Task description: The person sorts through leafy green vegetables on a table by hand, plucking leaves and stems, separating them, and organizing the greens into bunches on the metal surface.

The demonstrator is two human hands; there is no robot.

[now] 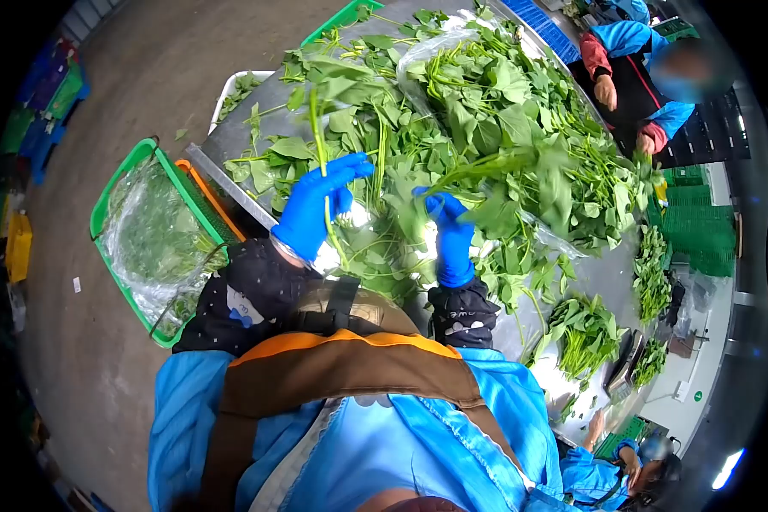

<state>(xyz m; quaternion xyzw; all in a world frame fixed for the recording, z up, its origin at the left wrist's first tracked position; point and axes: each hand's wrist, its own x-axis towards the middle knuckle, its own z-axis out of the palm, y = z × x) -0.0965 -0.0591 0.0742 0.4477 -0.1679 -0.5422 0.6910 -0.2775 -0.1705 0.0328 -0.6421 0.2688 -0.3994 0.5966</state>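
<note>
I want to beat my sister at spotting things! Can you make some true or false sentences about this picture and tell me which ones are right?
1. The left hand holds a green stem. True.
2. The right hand wears a red glove. False: its glove is blue.
3. Clear plastic shows inside the green basket. True.
4. The biggest heap of leafy greens lies on the floor. False: it lies on the table.

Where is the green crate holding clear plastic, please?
In the head view, the green crate is left of the left hand, beside the orange crate.
</note>
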